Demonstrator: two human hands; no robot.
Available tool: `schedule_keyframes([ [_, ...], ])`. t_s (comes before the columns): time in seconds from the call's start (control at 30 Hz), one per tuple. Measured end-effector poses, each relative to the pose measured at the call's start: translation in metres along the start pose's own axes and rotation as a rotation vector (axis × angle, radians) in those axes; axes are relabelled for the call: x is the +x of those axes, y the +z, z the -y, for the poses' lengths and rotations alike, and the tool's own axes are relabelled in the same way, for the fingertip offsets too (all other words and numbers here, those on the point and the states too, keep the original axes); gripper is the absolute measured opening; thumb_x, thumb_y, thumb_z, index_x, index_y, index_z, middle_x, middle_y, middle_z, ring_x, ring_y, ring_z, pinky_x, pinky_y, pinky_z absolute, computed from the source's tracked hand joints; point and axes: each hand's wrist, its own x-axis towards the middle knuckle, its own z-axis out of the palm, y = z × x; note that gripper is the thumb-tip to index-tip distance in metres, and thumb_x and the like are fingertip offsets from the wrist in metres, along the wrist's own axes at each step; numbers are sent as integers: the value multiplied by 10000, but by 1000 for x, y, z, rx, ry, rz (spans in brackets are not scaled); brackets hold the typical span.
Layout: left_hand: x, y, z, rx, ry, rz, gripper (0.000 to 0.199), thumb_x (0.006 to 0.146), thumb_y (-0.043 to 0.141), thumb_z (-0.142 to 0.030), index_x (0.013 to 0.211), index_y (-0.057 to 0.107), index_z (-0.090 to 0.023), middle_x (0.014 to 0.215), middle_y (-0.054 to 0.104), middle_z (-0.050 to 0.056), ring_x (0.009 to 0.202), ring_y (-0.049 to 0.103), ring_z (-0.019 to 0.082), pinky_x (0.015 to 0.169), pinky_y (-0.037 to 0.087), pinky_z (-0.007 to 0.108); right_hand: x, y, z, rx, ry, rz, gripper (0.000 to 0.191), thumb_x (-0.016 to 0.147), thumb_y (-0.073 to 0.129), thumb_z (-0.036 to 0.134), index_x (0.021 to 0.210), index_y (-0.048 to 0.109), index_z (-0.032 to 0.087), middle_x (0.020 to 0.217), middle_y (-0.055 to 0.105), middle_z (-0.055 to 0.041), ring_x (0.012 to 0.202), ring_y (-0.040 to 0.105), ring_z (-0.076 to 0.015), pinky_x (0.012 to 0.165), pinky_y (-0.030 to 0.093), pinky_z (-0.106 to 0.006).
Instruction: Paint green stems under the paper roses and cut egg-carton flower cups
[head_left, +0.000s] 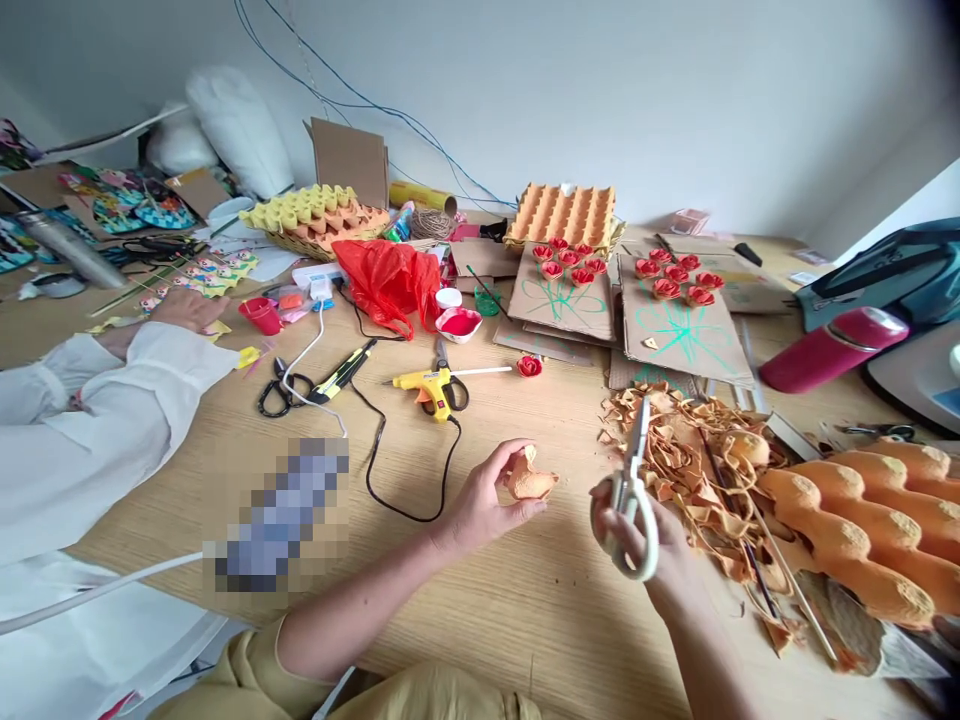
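My left hand (491, 500) is closed round a small orange egg-carton cup (531, 480), its thumb and fingers gripping the cup's left side. White-handled scissors (636, 500) are in my right hand (626, 525), blades pointing up and away and seemingly together. The two hands are apart, low over the wooden table (555, 600). Just beyond the scissors lies a heap of orange carton scraps (675, 450). A red paper rose (529, 366) rests farther forward, beside the tip of a white stick.
Yellow glue gun (435, 388) with a black cable lies ahead. Cardboard sheets (679, 335) bear red roses and green lines. Orange egg trays (847, 510) and a pink bottle (832, 350) stand right. A co-worker's white sleeve (157, 390) reaches in at left.
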Motion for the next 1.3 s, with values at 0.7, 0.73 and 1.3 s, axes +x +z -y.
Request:
schedule_keyframes([
  [0.7,-4,14,11,-424,-107,141,449,846,736,-422,1202,634,-167,1036,643,77,962,601,185,869,468,299,-3,40,-18,316,116,-118,462,729,813,479,1056,577,253,800,593,14,667,497,-154,605,390,-270],
  [0.73,-4,14,12,-422,-104,142,436,849,736,-409,1199,632,-171,1031,644,74,956,600,182,868,466,299,-4,42,-17,332,123,-123,459,726,815,480,1045,578,251,785,584,17,658,489,-151,598,381,-269],
  [1.3,15,7,-10,247,223,-38,358,939,554,-201,1296,576,-204,1222,692,103,1150,627,214,987,475,360,-6,22,-14,426,-17,-286,395,723,818,416,1038,618,287,941,571,-7,801,537,-183,704,442,-316],
])
